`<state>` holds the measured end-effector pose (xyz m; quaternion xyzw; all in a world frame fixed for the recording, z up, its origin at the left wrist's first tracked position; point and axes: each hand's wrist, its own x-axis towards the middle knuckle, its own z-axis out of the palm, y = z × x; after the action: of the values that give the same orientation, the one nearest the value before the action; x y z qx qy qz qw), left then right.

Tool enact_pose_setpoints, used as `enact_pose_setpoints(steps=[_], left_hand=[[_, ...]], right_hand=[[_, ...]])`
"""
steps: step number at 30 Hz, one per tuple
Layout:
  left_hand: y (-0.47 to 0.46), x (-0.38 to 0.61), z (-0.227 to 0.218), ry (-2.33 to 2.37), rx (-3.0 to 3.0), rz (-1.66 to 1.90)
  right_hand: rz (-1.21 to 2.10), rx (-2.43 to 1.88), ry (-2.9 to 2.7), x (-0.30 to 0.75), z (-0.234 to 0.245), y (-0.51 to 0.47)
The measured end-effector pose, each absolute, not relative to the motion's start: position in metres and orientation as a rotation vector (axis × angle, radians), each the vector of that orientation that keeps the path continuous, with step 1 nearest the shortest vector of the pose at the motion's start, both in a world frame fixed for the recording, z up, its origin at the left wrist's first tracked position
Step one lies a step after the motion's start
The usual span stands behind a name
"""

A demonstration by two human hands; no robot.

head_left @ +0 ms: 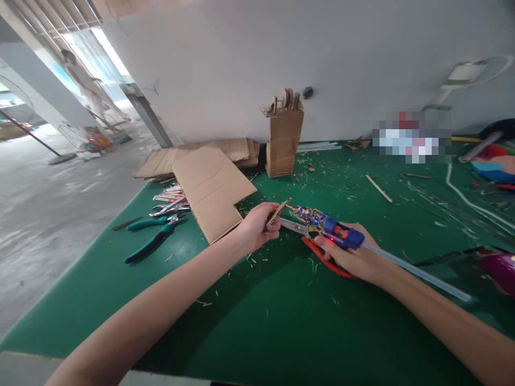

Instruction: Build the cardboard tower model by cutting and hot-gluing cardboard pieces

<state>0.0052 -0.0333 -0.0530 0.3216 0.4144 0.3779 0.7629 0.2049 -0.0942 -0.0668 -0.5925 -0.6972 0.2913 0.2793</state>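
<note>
My left hand [260, 227] is closed on a small piece of cardboard [279, 213], held upright at a slant above the table. My right hand [349, 254] grips a blue hot glue gun [336, 231], with a long clear glue stick [418, 272] running out of its back. The gun's nozzle points left and is close to the cardboard piece; whether they touch I cannot tell. A pair of scissors with red handles [322, 256] lies on the table beneath both hands, partly hidden by my right hand.
A cardboard box [284, 140] with cardboard pieces on top stands by the wall. Cardboard sheets [215, 190], green-handled pliers [155, 236] and thin sticks lie at the left of the green table [225, 327]. Scraps litter it. A person [82, 80] stands far left.
</note>
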Motion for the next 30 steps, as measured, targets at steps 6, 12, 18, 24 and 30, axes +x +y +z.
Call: enact_pose_setpoints(steps=[6, 12, 18, 24, 30], left_hand=[[-0.034, 0.005, -0.052, 0.923, 0.7, 0.826], [-0.034, 0.006, -0.053, 0.925, 0.695, 0.818], [-0.034, 0.006, -0.052, 0.939, 0.704, 0.825], [-0.032, 0.005, -0.054, 0.913, 0.674, 0.827], [-0.032, 0.005, -0.055, 0.906, 0.684, 0.824]], right_hand=[[0.753, -1.458, -1.986, 0.2, -0.057, -0.098], [0.659, -1.357, -2.07, 0.199, -0.058, -0.098], [0.682, -1.302, -2.121, 0.198, -0.059, -0.098], [0.753, -1.413, -2.045, 0.195, -0.055, -0.1], [0.721, -1.562, -1.926, 0.199, -0.06, -0.098]])
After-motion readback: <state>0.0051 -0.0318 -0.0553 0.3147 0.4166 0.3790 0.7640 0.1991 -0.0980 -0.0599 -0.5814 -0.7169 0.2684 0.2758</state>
